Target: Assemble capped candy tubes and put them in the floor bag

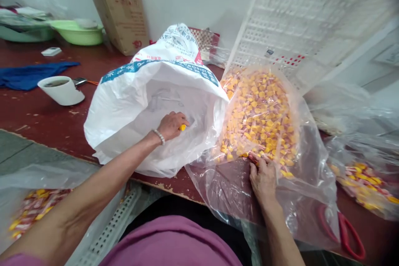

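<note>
My left hand reaches into the mouth of a large white woven sack lying on the dark red table, fingers closed round a small yellow piece. My right hand is inside a clear plastic bag, fingers curled on some of the red and yellow wrapped pieces piled in it. The two bags lie side by side, the sack on the left.
A white cup, a blue cloth, a green basin and a cardboard box stand at the back left. A white plastic grid tray leans at the right. Red-handled scissors and another filled bag lie right.
</note>
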The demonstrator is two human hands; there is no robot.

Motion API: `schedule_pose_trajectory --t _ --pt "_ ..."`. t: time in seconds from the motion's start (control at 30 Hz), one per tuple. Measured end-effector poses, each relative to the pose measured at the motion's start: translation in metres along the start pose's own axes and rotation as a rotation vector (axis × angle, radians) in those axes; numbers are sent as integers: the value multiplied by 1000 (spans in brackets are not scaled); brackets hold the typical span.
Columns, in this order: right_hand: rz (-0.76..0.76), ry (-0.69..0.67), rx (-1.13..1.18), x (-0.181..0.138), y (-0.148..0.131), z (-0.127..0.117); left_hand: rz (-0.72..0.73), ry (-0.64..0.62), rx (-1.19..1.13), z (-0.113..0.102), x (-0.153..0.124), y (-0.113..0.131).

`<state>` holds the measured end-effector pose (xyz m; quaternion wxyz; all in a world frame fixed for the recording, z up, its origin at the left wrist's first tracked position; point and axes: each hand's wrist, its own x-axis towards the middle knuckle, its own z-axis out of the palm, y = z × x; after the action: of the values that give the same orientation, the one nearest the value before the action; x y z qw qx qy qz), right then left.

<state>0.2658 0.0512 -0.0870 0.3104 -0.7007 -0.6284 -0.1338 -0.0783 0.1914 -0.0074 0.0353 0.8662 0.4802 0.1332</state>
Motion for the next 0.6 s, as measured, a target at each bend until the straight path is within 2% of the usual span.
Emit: schedule_pose_trajectory --t 0.17,0.33,0.47,0.53,0.6 --pt "-12 -48 -27 -4 6 -5 71 -107 67 19 23 -10" --pt "-25 -121 0 -5 11 -10 72 -182 90 13 24 -23" --pt "-52 -191 83 -12 -5 -21 43 -236 46 8 14 -34" --pt "41 -226 183 -20 -22 -29 26 -252 24 7 9 -37" --pt "215 -250 325 -27 -42 -36 6 -228 17 9 6 -38"
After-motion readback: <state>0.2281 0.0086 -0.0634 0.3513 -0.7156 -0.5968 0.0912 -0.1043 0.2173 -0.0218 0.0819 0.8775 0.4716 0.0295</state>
